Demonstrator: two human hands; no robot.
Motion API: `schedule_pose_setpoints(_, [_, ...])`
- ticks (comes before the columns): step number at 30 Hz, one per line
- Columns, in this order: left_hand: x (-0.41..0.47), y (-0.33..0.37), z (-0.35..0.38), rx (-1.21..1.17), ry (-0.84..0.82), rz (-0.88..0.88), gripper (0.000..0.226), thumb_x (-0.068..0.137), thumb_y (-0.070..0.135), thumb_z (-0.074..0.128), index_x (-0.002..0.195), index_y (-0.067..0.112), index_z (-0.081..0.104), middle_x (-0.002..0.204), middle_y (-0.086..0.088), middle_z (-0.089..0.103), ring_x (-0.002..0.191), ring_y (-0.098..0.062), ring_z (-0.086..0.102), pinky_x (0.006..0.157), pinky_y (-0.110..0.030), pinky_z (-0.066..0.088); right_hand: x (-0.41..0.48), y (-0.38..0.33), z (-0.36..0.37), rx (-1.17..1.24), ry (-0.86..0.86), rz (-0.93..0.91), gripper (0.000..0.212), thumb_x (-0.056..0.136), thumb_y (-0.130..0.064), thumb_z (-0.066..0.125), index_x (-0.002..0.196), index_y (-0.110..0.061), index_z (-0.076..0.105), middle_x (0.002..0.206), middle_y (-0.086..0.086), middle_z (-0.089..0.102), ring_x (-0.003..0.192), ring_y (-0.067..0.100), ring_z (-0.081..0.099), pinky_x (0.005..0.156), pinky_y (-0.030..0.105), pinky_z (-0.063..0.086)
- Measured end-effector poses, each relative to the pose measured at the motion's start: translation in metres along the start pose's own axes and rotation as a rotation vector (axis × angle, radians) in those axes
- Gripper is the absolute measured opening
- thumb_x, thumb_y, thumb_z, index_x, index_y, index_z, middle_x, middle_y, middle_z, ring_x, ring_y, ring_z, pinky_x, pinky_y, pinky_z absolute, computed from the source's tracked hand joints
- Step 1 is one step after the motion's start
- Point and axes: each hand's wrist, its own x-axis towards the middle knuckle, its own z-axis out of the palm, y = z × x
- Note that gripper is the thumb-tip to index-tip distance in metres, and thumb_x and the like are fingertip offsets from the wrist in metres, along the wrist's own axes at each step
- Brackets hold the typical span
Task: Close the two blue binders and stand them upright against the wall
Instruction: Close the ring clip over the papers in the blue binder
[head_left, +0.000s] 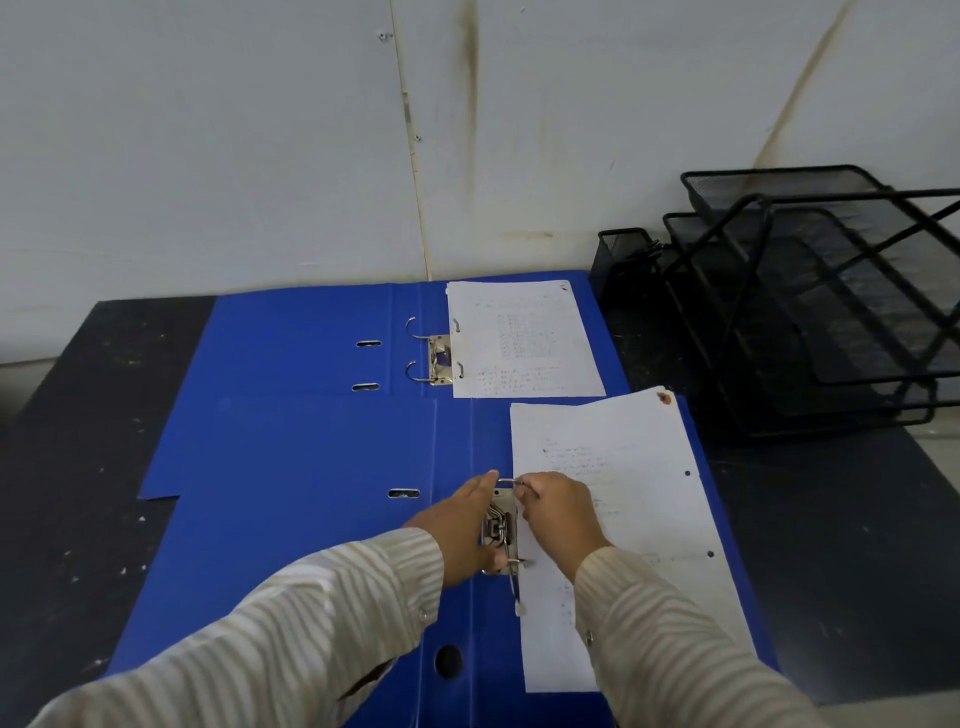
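**Both hands on the near binder's ring mechanism**

Pinching is the grip on both sides: the right hand (558, 512) has its fingertips pressed together on the far metal ring where it meets the loose white sheet of handwritten paper (623, 540), and the left hand (457, 535) curls around the left side of the silver lever-arch mechanism (501, 530), thumb near the lower ring.

The near open blue binder (311, 519) lies flat on the dark speckled table (78, 467), covers spread left and right, its spine running away from the person toward the wall. Its sheet is tilted, top edge leaning right, with punch holes along its right edge, away from the rings.

Risks, as I judge them: if the rings snap shut, a fingertip could be caught between them; the paper, apparently not threaded, could slide out or crease when the cover folds over.

Beyond it, touching or slightly tucked under its far edge, the second open blue binder (311, 338) lies flat with the same spine direction. Its rings (413, 351) stand open, and its white page (524, 340) sits on the posts at the right. Closing that cover onto open rings could bend the page.

The stained white wall (260, 156) rises directly behind, and a black wire-mesh tray stack (831, 291) stands to the right, which could crowd the upright binders.
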Motion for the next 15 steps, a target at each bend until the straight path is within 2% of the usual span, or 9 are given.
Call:
schedule_pose_setpoints(4, [0.006,0.004,0.000,0.080,-0.019,-0.033,0.098,0.086,0.031,0.066,0.152,0.024,-0.006,0.162,0.004,0.004,0.123,-0.023,0.054,0.097,-0.034,0.050,0.002,0.002,0.000,-0.100,-0.009,-0.056,0.030,0.097,-0.018,0.044,0.088,-0.005,0.070,0.086,0.010,0.067,0.071,0.014,0.050,0.057,0.015,0.033])
schedule_pose_setpoints(6, [0.008,0.006,-0.002,0.097,-0.036,-0.054,0.100,0.085,0.032,0.067,0.152,0.022,-0.007,0.162,0.000,0.010,0.122,-0.025,0.055,0.097,-0.036,0.050,0.001,0.004,0.002,-0.116,-0.028,-0.049,0.029,0.097,-0.018,0.043,0.094,-0.008,0.070,0.091,0.010,0.062,0.074,0.014,0.048,0.057,0.018,0.030])
schedule_pose_setpoints(8, [0.009,0.006,-0.005,0.096,-0.055,-0.066,0.102,0.085,0.034,0.067,0.152,0.021,-0.009,0.158,-0.004,0.025,0.122,-0.025,0.054,0.097,-0.036,0.050,-0.001,0.007,0.005,-0.050,-0.032,-0.020,0.024,0.095,-0.017,0.045,0.095,-0.010,0.068,0.094,0.008,0.058,0.081,0.016,0.052,0.066,0.018,0.037])
schedule_pose_setpoints(10, [0.009,0.003,-0.006,0.076,-0.055,-0.070,0.104,0.084,0.036,0.067,0.152,0.022,-0.010,0.150,-0.006,0.040,0.121,-0.024,0.055,0.096,-0.034,0.050,-0.009,0.012,0.009,-0.094,-0.015,-0.019,0.025,0.093,-0.021,0.048,0.112,-0.016,0.063,0.114,0.004,0.056,0.106,0.020,0.053,0.090,0.024,0.044])
schedule_pose_setpoints(12, [0.010,-0.003,-0.004,0.025,-0.051,-0.077,0.104,0.083,0.038,0.068,0.152,0.023,-0.009,0.148,-0.005,0.043,0.124,-0.024,0.052,0.098,-0.033,0.047,-0.023,0.019,0.008,-0.200,-0.048,0.011,0.043,0.095,-0.031,0.046,0.136,-0.021,0.044,0.146,0.000,0.039,0.135,0.020,0.033,0.113,0.035,0.027])
schedule_pose_setpoints(15, [0.007,-0.010,0.002,-0.071,-0.022,-0.087,0.102,0.083,0.040,0.068,0.152,0.025,-0.004,0.153,-0.003,0.036,0.134,-0.022,0.044,0.106,-0.033,0.041,-0.048,0.032,0.003,-0.350,-0.101,0.014,0.056,0.097,-0.046,0.033,0.148,-0.028,0.020,0.160,-0.003,0.009,0.147,0.019,0.004,0.118,0.042,0.004])
